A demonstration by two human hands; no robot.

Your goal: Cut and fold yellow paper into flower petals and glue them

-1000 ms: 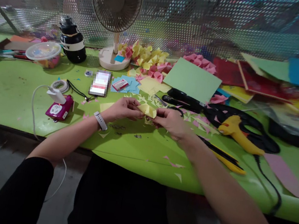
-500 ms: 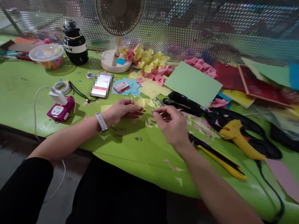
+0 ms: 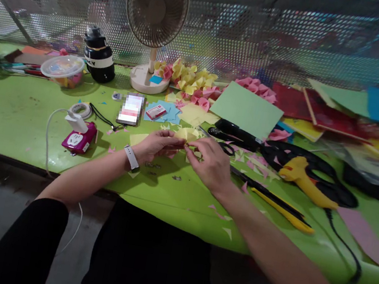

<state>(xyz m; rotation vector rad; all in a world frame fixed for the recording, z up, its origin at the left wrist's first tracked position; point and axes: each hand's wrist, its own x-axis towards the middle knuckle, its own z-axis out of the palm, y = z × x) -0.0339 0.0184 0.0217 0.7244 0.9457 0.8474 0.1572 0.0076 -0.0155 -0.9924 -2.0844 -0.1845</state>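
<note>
A small folded piece of yellow paper (image 3: 186, 134) is pinched between both hands just above the green table (image 3: 9, 112). My left hand (image 3: 157, 146) grips its left side, with a white watch on the wrist. My right hand (image 3: 208, 162) meets it from the right, fingertips closed on the paper's right edge. Yellow and pink paper scraps (image 3: 245, 158) lie scattered around the hands.
A desk fan (image 3: 155, 15) stands at the back, with folded yellow and pink paper shapes (image 3: 189, 79) beside it. To the right lie scissors (image 3: 227, 147), a yellow glue gun (image 3: 308, 181), a yellow knife (image 3: 274, 202) and coloured paper sheets (image 3: 248, 109). A magenta power socket (image 3: 79, 137) sits left.
My right hand let go of the paper and lifted away to the right, then came back onto it. The camera view drifted slightly.
</note>
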